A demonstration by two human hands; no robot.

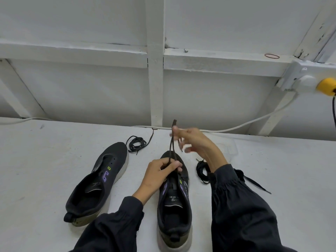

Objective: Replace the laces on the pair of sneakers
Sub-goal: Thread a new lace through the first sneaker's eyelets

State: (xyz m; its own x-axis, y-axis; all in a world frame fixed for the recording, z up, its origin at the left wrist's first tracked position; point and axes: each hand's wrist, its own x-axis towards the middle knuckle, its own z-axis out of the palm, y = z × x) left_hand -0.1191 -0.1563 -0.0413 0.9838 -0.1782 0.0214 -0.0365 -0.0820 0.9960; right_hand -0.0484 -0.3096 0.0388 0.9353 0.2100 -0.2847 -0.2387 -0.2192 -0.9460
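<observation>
Directly before me on the table (pixel 54 142), the sneaker (pixel 174 206) points its toe away; my left hand (pixel 158 171), the nearer, pinches the lace (pixel 171 148) at the front eyelets, while my right hand (pixel 192 140) pinches the lace's end, stretched up and away along the shoe's length.

Sneakers (pixel 109 171) x2; laces (pixel 200 169) x3 (1 held, 2 coiled); hands (pixel 158 171) x2; plug (pixel 326 86) x1.
</observation>
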